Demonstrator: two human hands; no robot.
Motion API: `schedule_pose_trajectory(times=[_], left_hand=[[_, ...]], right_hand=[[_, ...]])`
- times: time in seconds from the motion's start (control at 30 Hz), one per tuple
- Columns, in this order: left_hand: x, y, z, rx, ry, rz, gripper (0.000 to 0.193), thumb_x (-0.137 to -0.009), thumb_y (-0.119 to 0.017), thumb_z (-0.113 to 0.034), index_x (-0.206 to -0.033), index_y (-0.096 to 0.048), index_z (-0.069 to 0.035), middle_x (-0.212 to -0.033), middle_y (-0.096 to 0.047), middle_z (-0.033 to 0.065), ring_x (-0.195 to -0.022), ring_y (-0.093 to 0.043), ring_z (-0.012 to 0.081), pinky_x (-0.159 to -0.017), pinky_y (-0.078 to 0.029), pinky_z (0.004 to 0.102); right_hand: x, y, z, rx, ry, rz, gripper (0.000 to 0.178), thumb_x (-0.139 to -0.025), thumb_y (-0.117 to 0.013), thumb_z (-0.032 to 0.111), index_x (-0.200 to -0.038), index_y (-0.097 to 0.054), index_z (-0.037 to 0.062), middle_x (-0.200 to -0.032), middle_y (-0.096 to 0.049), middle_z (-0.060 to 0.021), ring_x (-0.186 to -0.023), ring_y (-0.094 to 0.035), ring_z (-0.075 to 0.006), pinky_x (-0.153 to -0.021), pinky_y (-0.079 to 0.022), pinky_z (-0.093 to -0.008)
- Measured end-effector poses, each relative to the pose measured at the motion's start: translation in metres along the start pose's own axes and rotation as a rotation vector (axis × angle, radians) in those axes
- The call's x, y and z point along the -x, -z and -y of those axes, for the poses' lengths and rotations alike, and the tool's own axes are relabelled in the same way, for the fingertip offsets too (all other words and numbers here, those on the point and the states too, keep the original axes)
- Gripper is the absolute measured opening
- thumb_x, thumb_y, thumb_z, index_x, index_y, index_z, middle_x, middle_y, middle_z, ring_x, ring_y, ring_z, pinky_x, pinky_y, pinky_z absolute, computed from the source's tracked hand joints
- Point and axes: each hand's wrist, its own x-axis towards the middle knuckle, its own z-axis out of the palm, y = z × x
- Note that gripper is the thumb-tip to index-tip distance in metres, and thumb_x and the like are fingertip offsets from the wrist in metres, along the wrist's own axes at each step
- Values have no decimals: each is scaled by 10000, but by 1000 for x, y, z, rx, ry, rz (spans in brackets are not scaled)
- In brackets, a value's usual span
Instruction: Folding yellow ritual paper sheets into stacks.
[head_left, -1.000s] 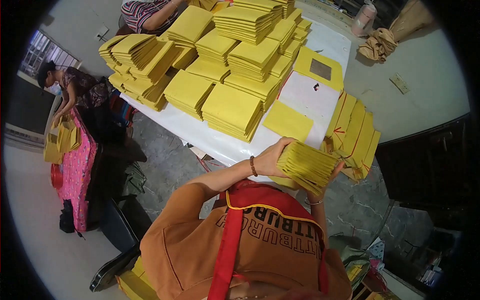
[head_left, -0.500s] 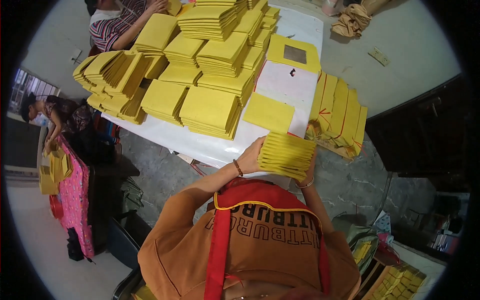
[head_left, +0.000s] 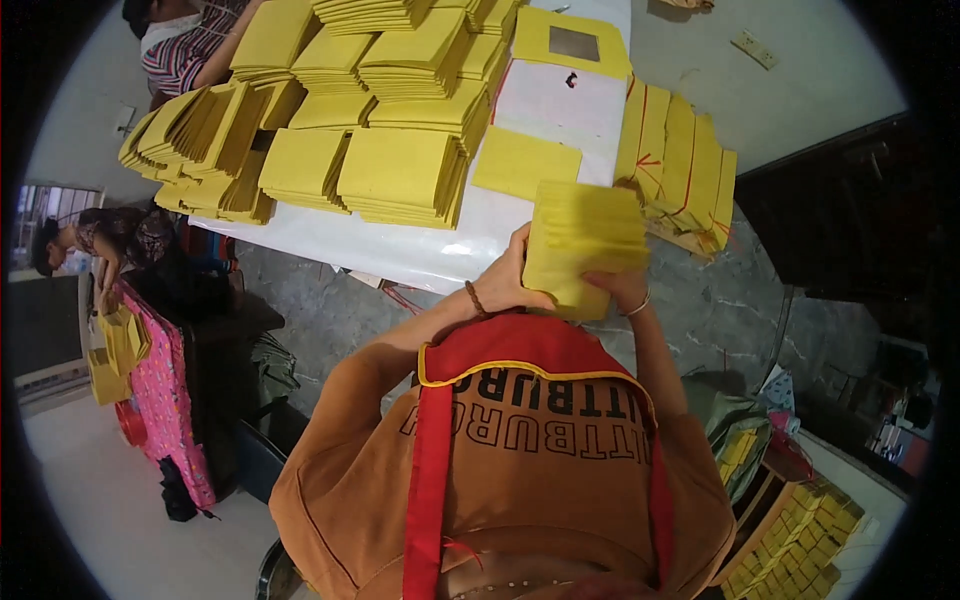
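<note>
Both my hands hold a thick stack of folded yellow paper pieces (head_left: 588,225) at the near edge of the table. My left hand (head_left: 513,272) is closed around its left side, with the thumb on the near face. On the right, my right hand (head_left: 625,287) grips the lower right part, its fingers lying across the near face. The stack is tilted up, so a broad flat face shows below its layered edges. Just beyond it, a flat yellow piece (head_left: 527,163) lies on the white table (head_left: 420,250).
Several piles of folded yellow pieces (head_left: 395,178) cover the table's left side. Beyond the flat piece are a white sheet (head_left: 560,100) and a yellow piece with a grey rectangle (head_left: 573,43). Tied yellow bundles (head_left: 680,165) stand right. Two people work at the left.
The stack has tipped so its flat near face shows, where mostly layered edges showed before. My right hand has come round onto that face. The whole view has shifted, moving the table upward.
</note>
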Motion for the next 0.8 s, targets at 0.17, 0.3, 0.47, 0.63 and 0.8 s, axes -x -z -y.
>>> schedule_pose_trajectory(times=[0.17,0.3,0.47,0.63,0.8], left_hand=[[-37,44,-35,834,137,-37,903,-723,-361,-770,-1309,-314,-84,-1289,-428,129,-1220,-398,249,-1017,-312,397],[-58,97,-68,161,-39,377,1126,-642,-558,-741,-1421,-82,-81,-1310,-403,176,-1206,-409,277,-1051,-249,388],[-49,71,-62,-398,-34,306,1197,-584,-825,-302,-1419,-3,-62,-1331,-319,231,-1241,-328,319,-1041,-271,386],[-43,58,9,82,78,137,1113,-578,-832,-94,-1402,-87,-41,-1311,-365,186,-1225,-363,249,-1022,-319,350],[-42,60,12,207,223,179,910,-628,-798,-52,-1335,-227,-24,-1263,-437,114,-1175,-428,198,-981,-377,317]], right_hand=[[-2,-3,28,63,187,-27,870,-587,-811,226,-1288,-330,40,-1193,-494,-107,-1101,-495,-201,-914,-408,-324],[-6,-8,72,501,322,-38,878,-563,-812,244,-1276,-338,50,-1163,-484,-125,-1097,-496,-239,-904,-415,-344],[-11,-22,88,997,215,-75,891,-515,-817,253,-1264,-371,72,-1164,-485,-142,-1051,-498,-318,-885,-411,-405],[-17,-37,75,1128,389,-92,844,-589,-774,359,-1291,-370,122,-1087,-508,-126,-994,-514,-299,-822,-436,-399],[-15,21,42,483,183,-57,933,-626,-754,425,-1378,-286,131,-1201,-496,-115,-1090,-499,-259,-927,-384,-404]])
